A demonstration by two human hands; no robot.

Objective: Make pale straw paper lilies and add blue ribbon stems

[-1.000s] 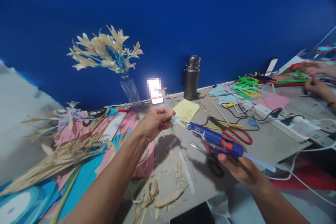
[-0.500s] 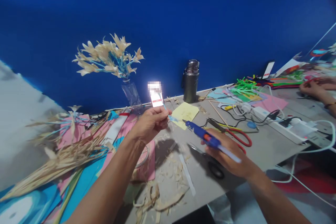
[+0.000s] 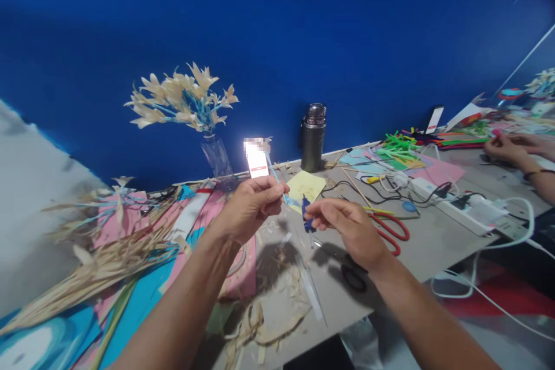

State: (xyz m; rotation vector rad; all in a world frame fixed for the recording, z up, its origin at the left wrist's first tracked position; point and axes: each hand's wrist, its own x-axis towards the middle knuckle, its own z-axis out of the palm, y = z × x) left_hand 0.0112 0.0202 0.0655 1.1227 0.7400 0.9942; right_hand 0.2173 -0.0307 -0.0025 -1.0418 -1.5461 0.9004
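My left hand pinches a thin light-blue flower stem between thumb and fingers. The stem's upper end rises in front of a bright phone, and its pale head is partly blurred out. Just right of the stem's lower end is a blue glue gun, nozzle pointing away, by a yellow paper. My right hand is beside the glue gun with fingers loosely curled and a little apart; they overlap its edge in view but do not appear to grip it. Black-handled scissors lie below that hand.
Pale husk flowers stand in a clear vase; a thermos is against the blue wall. Red-handled scissors, cords and a power strip lie right. Husk strips cover the left. Another person's hands are far right.
The glue gun has gone from my right hand's grip to beside its fingertips, turned to point away. My left hand still pinches the stem. The view has shifted slightly.
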